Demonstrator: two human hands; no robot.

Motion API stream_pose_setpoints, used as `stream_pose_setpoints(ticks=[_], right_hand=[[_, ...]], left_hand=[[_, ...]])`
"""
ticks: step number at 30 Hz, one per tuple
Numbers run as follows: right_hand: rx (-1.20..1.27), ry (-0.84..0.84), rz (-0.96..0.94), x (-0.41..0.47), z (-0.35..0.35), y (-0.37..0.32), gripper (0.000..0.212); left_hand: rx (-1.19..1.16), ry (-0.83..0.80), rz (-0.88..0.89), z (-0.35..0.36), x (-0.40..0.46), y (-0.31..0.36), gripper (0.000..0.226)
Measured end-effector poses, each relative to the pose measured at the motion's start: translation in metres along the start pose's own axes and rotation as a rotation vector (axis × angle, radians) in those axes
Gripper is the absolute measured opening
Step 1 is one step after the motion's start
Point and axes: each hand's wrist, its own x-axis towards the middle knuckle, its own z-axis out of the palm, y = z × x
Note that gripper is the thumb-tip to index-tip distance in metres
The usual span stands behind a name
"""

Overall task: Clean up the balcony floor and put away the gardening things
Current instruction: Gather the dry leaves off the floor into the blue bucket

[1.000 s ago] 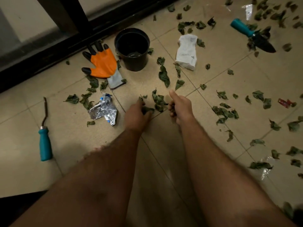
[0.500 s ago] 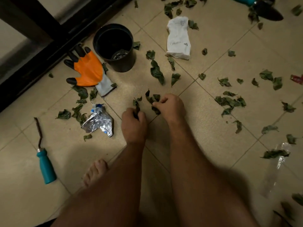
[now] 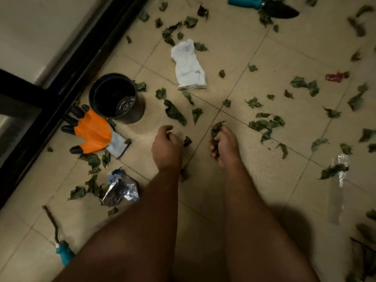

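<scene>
I see a beige tiled balcony floor (image 3: 254,58) strewn with dry green leaves (image 3: 175,112); my right hand (image 3: 223,143) clenches a leaf bunch, my left hand (image 3: 165,145) hangs loosely curled, holding nothing.

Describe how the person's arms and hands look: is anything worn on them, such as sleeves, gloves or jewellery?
Both forearms are bare as far as the frame shows, with no sleeve in view. The left hand and the right hand wear no gloves. No watch, bracelet or ring can be seen, though the dim light hides fine detail. Some hair shows on the forearms.
</scene>
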Motion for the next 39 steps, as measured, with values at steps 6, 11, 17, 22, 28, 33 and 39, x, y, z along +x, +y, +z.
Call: stream_pose_setpoints(ticks=[6, 11, 17, 22, 28, 33, 39], right_hand=[[0.113, 0.206, -0.014, 0.018, -0.005, -0.019, 0.030], [0.079, 0.227, 0.002, 0.020, -0.003, -0.020, 0.052], [-0.141, 0.314, -0.119, 0.035, 0.003, -0.021, 0.024], [-0.725, 0.508, -0.349, 0.062, 0.007, -0.055, 0.033], [-1.060, 0.421, -0.305, 0.074, 0.006, -0.062, 0.032], [-0.374, 0.254, -0.237, 0.063, 0.026, -0.060, 0.015], [0.084, 0.134, -0.116, 0.052, 0.045, -0.061, 0.015]], left_hand=[[0.157, -0.207, 0.104, 0.025, 0.007, 0.002, 0.038], [0.234, -0.252, 0.102, 0.033, 0.005, -0.015, 0.027], [0.108, -0.183, 0.088, 0.036, 0.004, -0.003, 0.010], [-0.234, 0.028, -0.110, 0.036, 0.016, 0.028, 0.018], [-0.356, 0.145, -0.177, 0.019, 0.047, 0.033, 0.009], [-0.218, 0.198, -0.160, -0.013, 0.048, -0.002, 0.016], [-0.128, 0.242, -0.195, -0.031, 0.031, -0.035, 0.025]])
